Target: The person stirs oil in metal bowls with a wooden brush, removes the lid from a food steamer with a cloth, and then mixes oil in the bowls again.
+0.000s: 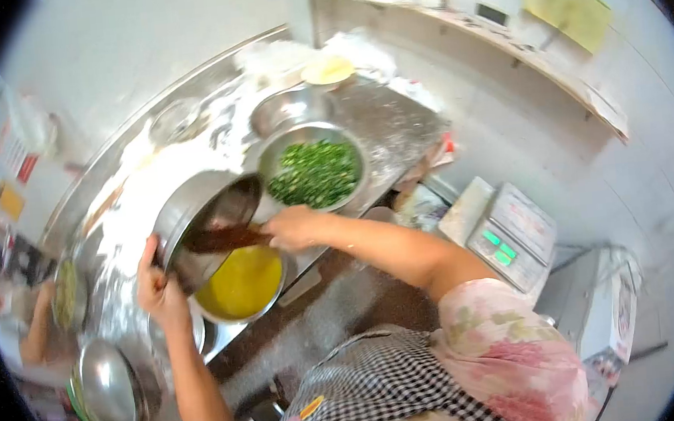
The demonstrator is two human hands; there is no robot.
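My left hand (159,288) grips the rim of a metal bowl (190,198), tilted on its side with its mouth toward the lower right. In my right hand (297,228) is a dark brown flat tool (231,237), perhaps a spatula, reaching into the tilted bowl's mouth. Below it, a second metal bowl holds a smooth yellow mixture (245,285), partly hidden by the tilted bowl. Just beyond my right hand, chopped greens (315,174) fill another metal bowl (360,160).
Flour whitens the metal worktop (397,121). An empty-looking metal bowl (288,106) stands behind the greens. To the right is a scale (511,235) with a green display, below a wall shelf (465,21). Stacked bowls (108,383) and another person's arm (36,325) are at left.
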